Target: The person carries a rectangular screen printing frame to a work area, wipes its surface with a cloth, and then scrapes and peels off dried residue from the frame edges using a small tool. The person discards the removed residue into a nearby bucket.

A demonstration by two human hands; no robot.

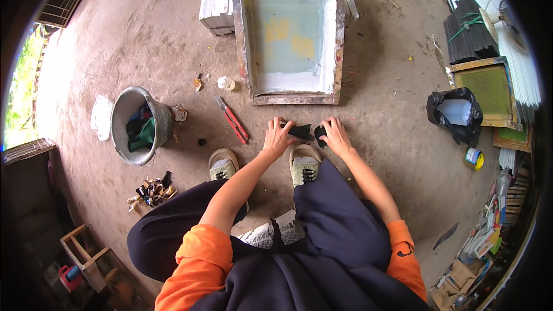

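Observation:
My left hand (pixel 277 137) and my right hand (pixel 335 136) both grip a small flat black piece (pixel 302 131) just above the concrete floor, in front of my right shoe (pixel 303 167). The left hand holds its left end, the right hand pinches its right end. Directly beyond the hands lies a wooden screen frame (pixel 290 99) with taped edges and a pale mesh showing yellow patches. It rests partly on a stack of white corrugated sheets (pixel 217 6).
Red-handled cutters (pixel 232 120) and a small white bottle (pixel 226 83) lie left of the frame. A metal bucket (pixel 122 116) with cloth stands further left, scraps (pixel 151 190) nearby. At right are a black bag (pixel 459 116), a tin (pixel 474 158) and more frames (pixel 489 89).

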